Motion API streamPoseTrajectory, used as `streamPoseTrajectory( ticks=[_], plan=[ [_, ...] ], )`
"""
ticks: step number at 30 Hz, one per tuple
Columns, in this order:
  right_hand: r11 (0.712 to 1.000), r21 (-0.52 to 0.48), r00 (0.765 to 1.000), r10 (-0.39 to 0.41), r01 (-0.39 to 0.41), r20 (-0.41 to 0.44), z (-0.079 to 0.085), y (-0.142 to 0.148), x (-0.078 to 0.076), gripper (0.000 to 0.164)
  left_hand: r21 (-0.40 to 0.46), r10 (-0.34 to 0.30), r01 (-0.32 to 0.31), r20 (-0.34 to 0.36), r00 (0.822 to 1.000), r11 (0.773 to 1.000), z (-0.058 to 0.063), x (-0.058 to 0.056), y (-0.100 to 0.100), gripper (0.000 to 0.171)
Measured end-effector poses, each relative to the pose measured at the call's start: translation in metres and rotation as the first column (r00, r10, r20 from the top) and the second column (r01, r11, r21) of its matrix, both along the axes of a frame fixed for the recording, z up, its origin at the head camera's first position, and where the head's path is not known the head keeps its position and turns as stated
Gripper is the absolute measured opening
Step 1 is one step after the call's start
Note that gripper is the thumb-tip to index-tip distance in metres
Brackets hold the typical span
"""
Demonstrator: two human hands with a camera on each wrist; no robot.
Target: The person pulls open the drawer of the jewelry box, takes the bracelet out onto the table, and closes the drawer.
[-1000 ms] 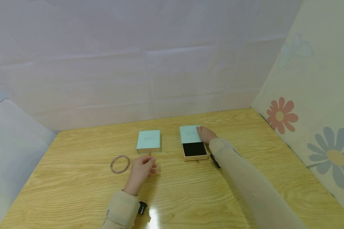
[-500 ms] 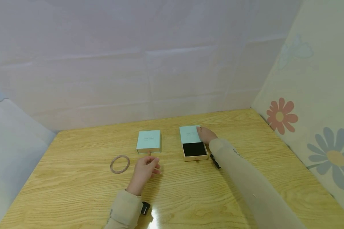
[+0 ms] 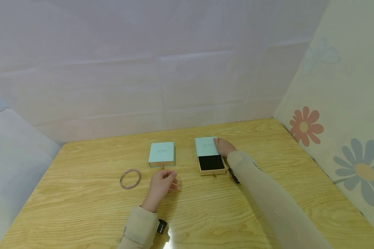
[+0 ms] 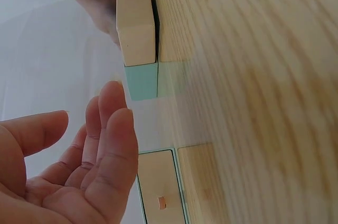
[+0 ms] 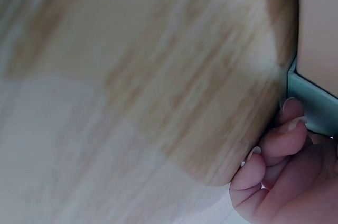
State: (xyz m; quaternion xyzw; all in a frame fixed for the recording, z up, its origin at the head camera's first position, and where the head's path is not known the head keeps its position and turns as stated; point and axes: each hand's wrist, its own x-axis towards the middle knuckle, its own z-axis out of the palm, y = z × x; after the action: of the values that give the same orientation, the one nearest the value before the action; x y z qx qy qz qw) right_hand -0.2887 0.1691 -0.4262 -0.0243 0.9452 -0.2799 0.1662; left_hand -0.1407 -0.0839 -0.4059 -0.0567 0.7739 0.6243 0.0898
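Gripping the right box (image 3: 206, 146), R hand (image 3: 225, 147) is clamped on its right side, fingers bent at the edge. Drawer (image 3: 212, 172) sticks out at the front, w/ black lining (image 3: 211, 162) showing. L hand (image 3: 160, 183) hangs over the table (image 3: 90, 207), thumb apart from loosely bent fingers, just in front of the left box (image 3: 161, 152), its tray fully in. Pinkish bangle (image 3: 129, 187) lies flat left of L hand, nr but apart.

Free gap between boxes (image 3: 161, 152), ring (image 3: 121, 180) obstructing left
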Motion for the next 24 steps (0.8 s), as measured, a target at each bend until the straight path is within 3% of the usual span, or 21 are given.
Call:
streamPoseTrajectory(
  ticks=[24],
  plan=[
    [1.0,0.008,1.0,0.018,-0.018,0.001,0.0009,-0.0013,0.0014,0.059,0.01,-0.042,0.043,-0.005,0.999,0.999,-0.0054,-0.003,0.009,0.031]
  ],
)
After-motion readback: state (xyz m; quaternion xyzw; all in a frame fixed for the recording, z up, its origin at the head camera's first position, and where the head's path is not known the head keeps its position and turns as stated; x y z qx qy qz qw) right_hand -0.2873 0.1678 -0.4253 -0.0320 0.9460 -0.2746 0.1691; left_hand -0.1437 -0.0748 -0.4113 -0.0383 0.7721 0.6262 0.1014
